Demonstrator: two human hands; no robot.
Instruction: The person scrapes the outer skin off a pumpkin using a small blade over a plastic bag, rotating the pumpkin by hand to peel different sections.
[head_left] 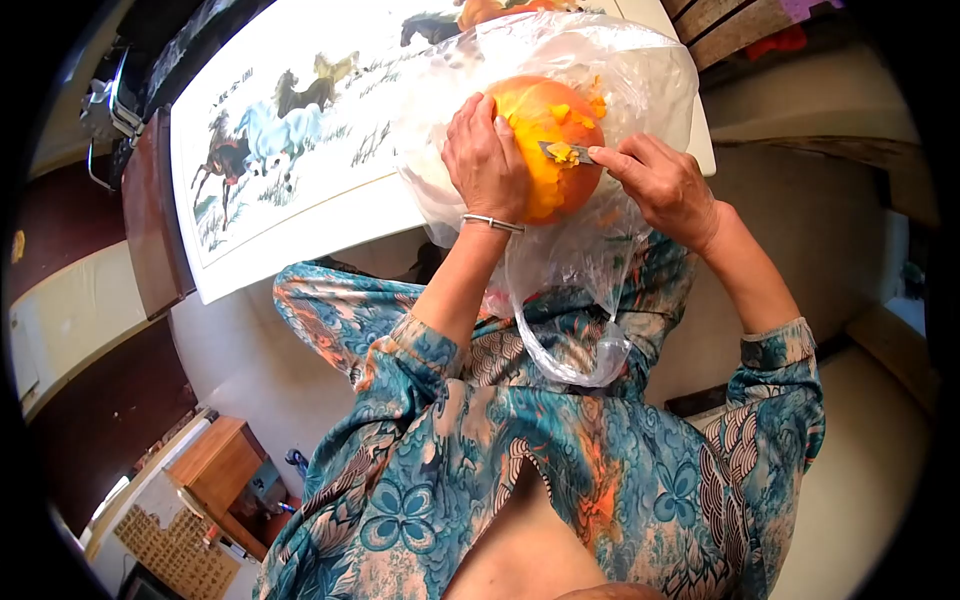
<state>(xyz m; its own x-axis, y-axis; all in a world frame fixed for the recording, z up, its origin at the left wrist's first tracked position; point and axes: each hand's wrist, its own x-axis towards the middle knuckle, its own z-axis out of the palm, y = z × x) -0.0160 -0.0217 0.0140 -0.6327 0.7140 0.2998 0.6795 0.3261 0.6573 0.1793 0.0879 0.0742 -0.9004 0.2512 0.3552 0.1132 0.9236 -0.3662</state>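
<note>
An orange pumpkin [560,195] rests on a clear plastic bag [650,60] at the table's near edge. Part of its rind has been pared off, baring bright yellow-orange flesh on its left and lower side. My left hand [487,160], with a bangle at the wrist, grips the pumpkin's left side. My right hand [660,185] is closed around the handle of a small knife [582,154], whose blade lies against the pumpkin's front. Yellow scraps cling to the blade, and more peelings [598,105] sit on the pumpkin's upper right. The knife's handle is mostly hidden in my fingers.
The white table [330,240] bears a printed picture of running horses [290,120]. The bag's handles [570,370] hang over the edge onto my lap. A wooden slatted seat [730,35] stands at the upper right, and a wooden box [215,465] at the lower left.
</note>
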